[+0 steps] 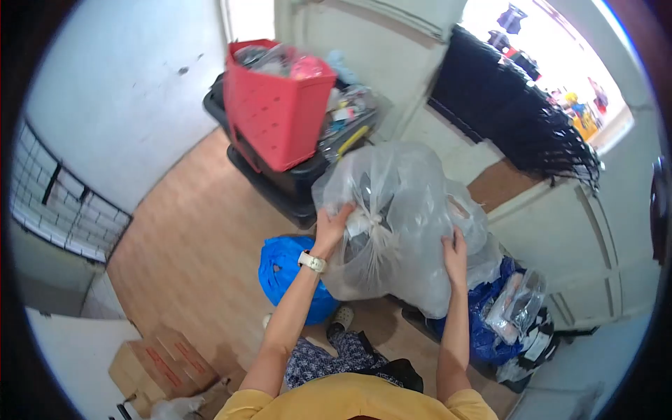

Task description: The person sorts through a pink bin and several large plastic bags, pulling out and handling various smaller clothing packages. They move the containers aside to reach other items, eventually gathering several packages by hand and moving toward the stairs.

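Note:
A large translucent plastic bag (413, 231), gathered and tied in a knot at its middle, bulges in front of me. Dark and white items show faintly inside it. My left hand (333, 225), with a pale watch on the wrist, holds the bag's left side, thumb near the knot. On the opposite side, my right hand (454, 253) presses against the bag, its fingers partly apart. The bag is held between both hands. Below my left forearm, a blue plastic bag (276, 269) sits on the floor by my feet.
A red basket (276, 112) full of packaged items stands on black storage bins (273, 185). Black hangers (490, 98) hang at the upper right. A dark blue bag (483, 322) with plastic-wrapped items lies to the right. Cardboard boxes (157, 367) are at lower left.

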{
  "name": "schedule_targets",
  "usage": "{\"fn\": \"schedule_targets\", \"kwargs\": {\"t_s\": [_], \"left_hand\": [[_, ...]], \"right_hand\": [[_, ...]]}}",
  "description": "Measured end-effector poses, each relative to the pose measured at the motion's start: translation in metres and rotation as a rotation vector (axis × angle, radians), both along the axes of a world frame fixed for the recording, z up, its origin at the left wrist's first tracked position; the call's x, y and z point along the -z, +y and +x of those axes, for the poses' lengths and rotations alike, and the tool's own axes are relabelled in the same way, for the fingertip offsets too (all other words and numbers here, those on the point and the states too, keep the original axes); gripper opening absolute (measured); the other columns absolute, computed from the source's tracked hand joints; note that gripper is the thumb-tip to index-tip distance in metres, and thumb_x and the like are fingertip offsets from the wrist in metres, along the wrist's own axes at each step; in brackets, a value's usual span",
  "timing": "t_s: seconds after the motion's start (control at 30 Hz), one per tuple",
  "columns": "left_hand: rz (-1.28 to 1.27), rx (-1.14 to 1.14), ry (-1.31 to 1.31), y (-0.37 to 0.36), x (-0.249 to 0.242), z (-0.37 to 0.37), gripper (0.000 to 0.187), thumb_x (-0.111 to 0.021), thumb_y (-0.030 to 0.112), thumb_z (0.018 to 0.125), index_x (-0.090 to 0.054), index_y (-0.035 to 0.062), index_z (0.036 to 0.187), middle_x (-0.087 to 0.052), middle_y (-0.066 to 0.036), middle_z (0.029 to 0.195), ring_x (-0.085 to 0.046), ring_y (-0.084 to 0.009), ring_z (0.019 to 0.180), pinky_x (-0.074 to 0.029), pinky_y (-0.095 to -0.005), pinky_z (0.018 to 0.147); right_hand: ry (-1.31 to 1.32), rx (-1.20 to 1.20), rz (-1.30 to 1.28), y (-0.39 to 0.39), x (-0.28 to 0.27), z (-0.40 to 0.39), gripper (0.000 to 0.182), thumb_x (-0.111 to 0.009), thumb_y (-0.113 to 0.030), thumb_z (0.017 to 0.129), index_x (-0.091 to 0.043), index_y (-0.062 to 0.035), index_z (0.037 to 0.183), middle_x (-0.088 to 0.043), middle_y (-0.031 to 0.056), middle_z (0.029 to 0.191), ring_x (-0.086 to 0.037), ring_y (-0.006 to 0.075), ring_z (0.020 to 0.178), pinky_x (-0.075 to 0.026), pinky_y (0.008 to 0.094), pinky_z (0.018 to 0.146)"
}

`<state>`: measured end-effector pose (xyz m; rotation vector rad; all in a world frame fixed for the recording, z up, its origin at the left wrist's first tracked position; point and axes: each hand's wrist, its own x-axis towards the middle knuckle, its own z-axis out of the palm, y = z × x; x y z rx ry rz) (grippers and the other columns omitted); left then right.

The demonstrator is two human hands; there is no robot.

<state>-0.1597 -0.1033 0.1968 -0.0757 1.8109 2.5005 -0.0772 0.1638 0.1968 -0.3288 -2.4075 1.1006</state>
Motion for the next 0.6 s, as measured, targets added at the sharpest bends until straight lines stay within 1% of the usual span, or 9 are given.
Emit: {"fn": "schedule_targets", "kwargs": {"t_s": [0.1, 0.2, 0.23, 0.27, 0.3, 0.33, 0.4, 0.5, 0.6], "left_hand": [[-0.045, 0.040, 0.076, 0.034, -0.015, -0.030, 0.021, -0.059, 0.018, 0.078, -0.061, -0.0024, 0.084, -0.061, -0.004, 0.077, -0.054, -0.0097, 0.067, -0.042, -0.0245, 0.060], [-0.150, 0.079, 0.188, 0.063, 0.010, -0.070, 0.026, -0.060, 0.022, 0.078, -0.060, -0.0038, 0.085, -0.061, -0.005, 0.078, -0.054, -0.0104, 0.068, -0.042, -0.0260, 0.063], [-0.173, 0.115, 0.068, 0.067, 0.028, -0.082, 0.031, -0.061, 0.023, 0.078, -0.058, -0.0050, 0.090, -0.061, -0.007, 0.080, -0.055, -0.0131, 0.070, -0.043, -0.0275, 0.064], [-0.196, 0.148, -0.054, 0.068, 0.051, -0.095, 0.037, -0.063, 0.025, 0.077, -0.055, -0.0063, 0.096, -0.061, -0.010, 0.083, -0.056, -0.0158, 0.072, -0.043, -0.0290, 0.065], [-0.563, 0.119, -0.183, 0.068, 0.087, -0.108, 0.047, -0.063, 0.025, 0.076, -0.047, -0.0086, 0.105, -0.056, -0.017, 0.100, -0.054, -0.0234, 0.088, -0.042, -0.0329, 0.073], [-0.568, 0.130, -0.194, 0.070, 0.122, -0.102, 0.047, -0.063, 0.025, 0.076, -0.047, -0.0086, 0.105, -0.056, -0.017, 0.100, -0.054, -0.0234, 0.088, -0.042, -0.0329, 0.073], [-0.934, -0.124, 0.368, 0.070, 0.172, -0.075, 0.048, -0.062, 0.017, 0.074, -0.041, -0.0076, 0.110, -0.047, -0.022, 0.112, -0.048, -0.0319, 0.102, -0.039, -0.0363, 0.082], [-0.948, 0.033, 0.441, 0.058, 0.128, -0.026, 0.043, -0.058, 0.008, 0.069, -0.045, -0.0055, 0.107, -0.043, -0.023, 0.114, -0.042, -0.0359, 0.106, -0.036, -0.0397, 0.089], [-0.893, 0.279, 0.618, 0.068, 0.152, -0.016, 0.041, -0.056, 0.001, 0.065, -0.048, -0.0034, 0.105, -0.045, -0.022, 0.111, -0.044, -0.0372, 0.102, -0.037, -0.0410, 0.088]], "right_hand": [[0.264, 0.145, 0.315, -0.030, -0.049, -0.010, 0.029, -0.049, -0.011, 0.081, -0.050, 0.0028, 0.106, -0.055, 0.0181, 0.099, -0.054, 0.0262, 0.093, -0.040, 0.0329, 0.083], [0.164, -0.230, -0.132, -0.065, -0.027, -0.027, 0.029, -0.051, -0.012, 0.080, -0.051, -0.0017, 0.106, -0.056, 0.0135, 0.098, -0.053, 0.0266, 0.093, -0.038, 0.0346, 0.084], [0.030, -0.411, -0.265, -0.078, -0.014, -0.033, 0.030, -0.051, -0.014, 0.080, -0.050, -0.0039, 0.108, -0.056, 0.0114, 0.099, -0.052, 0.0258, 0.093, -0.038, 0.0342, 0.084], [-0.058, -0.450, -0.039, -0.086, 0.026, -0.049, 0.032, -0.051, -0.016, 0.079, -0.049, -0.0045, 0.109, -0.055, 0.0121, 0.102, -0.051, 0.0277, 0.096, -0.037, 0.0386, 0.085], [-0.153, -0.489, 0.185, -0.089, 0.071, -0.062, 0.034, -0.051, -0.017, 0.079, -0.048, -0.0050, 0.111, -0.054, 0.0127, 0.105, -0.050, 0.0297, 0.099, -0.036, 0.0430, 0.087], [-0.165, -0.483, 0.176, -0.088, 0.096, -0.064, 0.034, -0.051, -0.017, 0.079, -0.048, -0.0050, 0.111, -0.054, 0.0127, 0.105, -0.050, 0.0297, 0.099, -0.036, 0.0430, 0.087], [-0.806, -0.365, 0.635, -0.083, 0.131, -0.065, 0.039, -0.052, -0.021, 0.078, -0.045, -0.0066, 0.114, -0.048, 0.0143, 0.115, -0.045, 0.0351, 0.105, -0.032, 0.0530, 0.088], [-0.612, -0.265, 0.598, -0.071, 0.168, -0.054, 0.043, -0.053, -0.025, 0.077, -0.043, -0.0073, 0.115, -0.043, 0.0147, 0.119, -0.040, 0.0383, 0.109, -0.029, 0.0590, 0.088], [-0.613, -0.325, 0.537, -0.071, 0.175, -0.054, 0.049, -0.053, -0.023, 0.075, -0.040, -0.0088, 0.120, -0.039, 0.0182, 0.121, -0.033, 0.0389, 0.114, -0.032, 0.0584, 0.085]]}}
